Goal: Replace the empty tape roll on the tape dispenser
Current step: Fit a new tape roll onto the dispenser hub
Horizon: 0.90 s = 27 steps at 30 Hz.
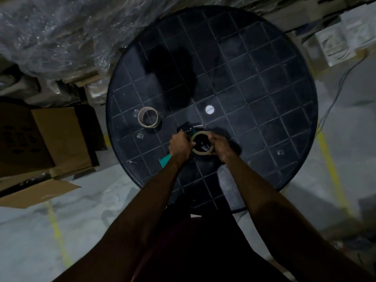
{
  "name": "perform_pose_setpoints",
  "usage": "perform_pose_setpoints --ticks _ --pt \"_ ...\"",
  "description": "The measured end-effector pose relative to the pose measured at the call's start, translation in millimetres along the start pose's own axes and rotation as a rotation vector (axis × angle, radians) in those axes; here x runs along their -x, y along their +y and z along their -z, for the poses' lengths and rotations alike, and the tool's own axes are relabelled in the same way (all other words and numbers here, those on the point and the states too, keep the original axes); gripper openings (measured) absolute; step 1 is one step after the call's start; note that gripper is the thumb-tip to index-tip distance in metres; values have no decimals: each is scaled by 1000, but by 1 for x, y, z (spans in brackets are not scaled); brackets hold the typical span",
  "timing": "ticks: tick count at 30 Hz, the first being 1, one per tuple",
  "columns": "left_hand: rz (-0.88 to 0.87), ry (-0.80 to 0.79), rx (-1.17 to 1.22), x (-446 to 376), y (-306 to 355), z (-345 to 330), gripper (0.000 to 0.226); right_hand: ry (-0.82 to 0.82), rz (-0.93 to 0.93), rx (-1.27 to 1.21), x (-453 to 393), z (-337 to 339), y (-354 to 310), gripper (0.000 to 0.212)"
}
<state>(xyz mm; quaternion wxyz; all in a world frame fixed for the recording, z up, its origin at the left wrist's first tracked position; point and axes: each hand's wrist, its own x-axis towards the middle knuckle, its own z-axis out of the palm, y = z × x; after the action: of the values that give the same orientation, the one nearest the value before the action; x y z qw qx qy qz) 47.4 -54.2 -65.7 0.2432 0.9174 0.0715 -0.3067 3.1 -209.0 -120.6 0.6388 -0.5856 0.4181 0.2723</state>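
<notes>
The tape roll (202,145) sits on the hub of the tape dispenser (186,130), near the front of the round black table (264,88); it looks light and stiff, so take it by the outer rim. Your right hand (220,146) grips that rim, your left hand (180,144) is closed on the dispenser. A second roll (149,117) lies apart, to the left.

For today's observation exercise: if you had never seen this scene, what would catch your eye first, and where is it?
First, the two hands meeting near the front of the round black table: the left hand grips the tape dispenser, with its teal handle poking out below, and the right hand holds a tape roll on it. Next, a second roll lying alone on the table to their left, and open cardboard boxes on the floor further left.
</notes>
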Motion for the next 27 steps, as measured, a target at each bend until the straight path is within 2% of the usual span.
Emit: perform_pose_setpoints --ticks 15,20,25,27 --pt "-33 18 62 -5 -8 -7 29 109 12 28 4 -5 -3 29" --pt "-51 35 45 1 -7 -6 13 164 51 52 9 -8 -3 31" --pt "-155 -22 75 11 -23 -5 20 307 111 -70 7 -13 16 45" --pt "-226 -33 88 13 -36 -7 22 359 203 -95 10 -16 24 41"
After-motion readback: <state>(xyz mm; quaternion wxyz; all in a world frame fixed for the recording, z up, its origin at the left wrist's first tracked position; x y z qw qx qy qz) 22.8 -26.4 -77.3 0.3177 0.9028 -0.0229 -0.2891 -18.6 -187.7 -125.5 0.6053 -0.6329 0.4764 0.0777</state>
